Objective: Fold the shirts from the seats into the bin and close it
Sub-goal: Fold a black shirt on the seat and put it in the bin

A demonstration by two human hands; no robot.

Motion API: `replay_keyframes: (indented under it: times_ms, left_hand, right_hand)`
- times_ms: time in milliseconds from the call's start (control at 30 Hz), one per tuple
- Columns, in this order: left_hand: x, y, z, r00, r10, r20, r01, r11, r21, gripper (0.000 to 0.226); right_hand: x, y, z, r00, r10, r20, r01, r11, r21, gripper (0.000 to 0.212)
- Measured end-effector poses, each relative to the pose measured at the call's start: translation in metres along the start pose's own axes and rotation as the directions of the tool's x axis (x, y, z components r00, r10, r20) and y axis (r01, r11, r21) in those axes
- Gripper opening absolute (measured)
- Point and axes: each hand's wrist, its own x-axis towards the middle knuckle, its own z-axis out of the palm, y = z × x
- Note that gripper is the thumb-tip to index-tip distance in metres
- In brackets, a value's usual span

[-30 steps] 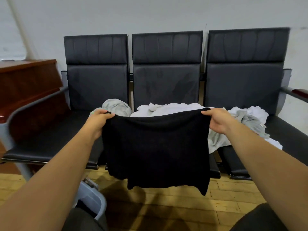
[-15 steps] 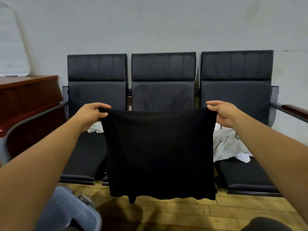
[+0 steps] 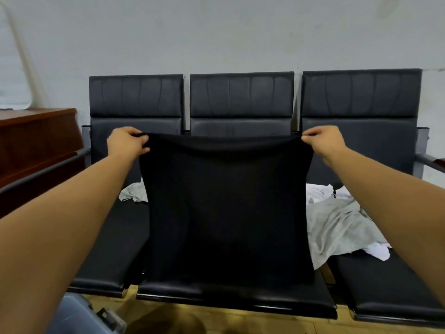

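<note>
Raised higher since earlier, the black shirt (image 3: 228,208) is pinched at its top corners by the left hand (image 3: 126,143) and right hand (image 3: 323,142), above the middle seat (image 3: 236,297). Folding is under way. A flat lay-down is likely needed next.

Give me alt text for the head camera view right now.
The left hand and right hand pinch the top corners of a black shirt, holding it spread in front of three black seats. Grey and white shirts lie crumpled on the seats behind.

place: waiting area | evidence: joined black bench seats (image 3: 240,102), plain wall (image 3: 216,32), wooden counter (image 3: 36,141)
</note>
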Motion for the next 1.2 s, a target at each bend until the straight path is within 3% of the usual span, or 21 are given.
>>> replay_keyframes:
  times_ms: [100,200,333,433,533,633,700,767,867,933,1000,1200]
  left_hand:
    - [0.021,0.014,0.004,0.994,0.074,-0.076,-0.088,0.976,-0.198,0.013]
    - [0.018,0.021,-0.001,0.991,0.124,-0.057,-0.135,0.958,-0.252,0.016]
    - [-0.013,-0.001,-0.016,0.989,0.137,0.054,-0.117,0.953,-0.279,0.016]
    - [-0.053,-0.039,-0.031,0.991,0.042,0.125,-0.01,0.969,-0.245,0.017]
    - [-0.1,-0.084,-0.044,0.974,-0.055,0.221,0.077,0.993,-0.09,0.018]
    - [-0.143,-0.114,-0.054,0.942,-0.094,0.323,0.074,0.994,0.076,0.016]
    - [-0.159,-0.13,-0.059,0.922,-0.129,0.365,0.078,0.985,0.151,0.011]
    - [-0.165,-0.145,-0.065,0.901,-0.176,0.396,0.139,0.983,0.122,0.005]
    - [-0.169,-0.153,-0.07,0.858,-0.193,0.476,0.264,0.961,-0.087,0.006]
    - [-0.17,-0.151,-0.071,0.837,-0.172,0.519,0.314,0.928,-0.198,0.016]
    - [-0.169,-0.15,-0.071,0.831,-0.168,0.53,0.346,0.903,-0.255,0.024]
    - [-0.176,-0.147,-0.075,0.785,-0.217,0.58,0.37,0.916,-0.158,0.022]
  right_hand:
    - [0.014,-0.023,-0.001,0.997,-0.024,-0.075,0.043,0.962,0.269,0.025]
    - [0.014,-0.027,-0.012,0.999,-0.031,-0.025,0.038,0.912,0.409,0.025]
    - [-0.01,-0.004,-0.012,0.998,-0.031,0.05,0.008,0.914,0.406,0.019]
    - [-0.047,0.036,-0.01,0.989,0.014,0.149,-0.047,0.975,0.219,0.02]
    - [-0.096,0.089,-0.013,0.951,0.127,0.282,-0.141,0.989,0.033,0.015]
    - [-0.139,0.129,-0.012,0.921,0.233,0.312,-0.233,0.972,-0.038,0.009]
    - [-0.156,0.144,-0.011,0.892,0.298,0.341,-0.31,0.951,-0.021,0.006]
    - [-0.162,0.15,-0.012,0.878,0.315,0.36,-0.334,0.943,-0.009,0.008]
    - [-0.163,0.146,-0.016,0.873,0.278,0.401,-0.363,0.919,0.153,0.009]
    - [-0.167,0.143,-0.017,0.846,0.257,0.467,-0.43,0.846,0.315,0.022]
    - [-0.17,0.14,-0.019,0.844,0.244,0.478,-0.45,0.808,0.381,0.013]
    - [-0.172,0.134,-0.026,0.801,0.268,0.536,-0.515,0.764,0.388,0.023]
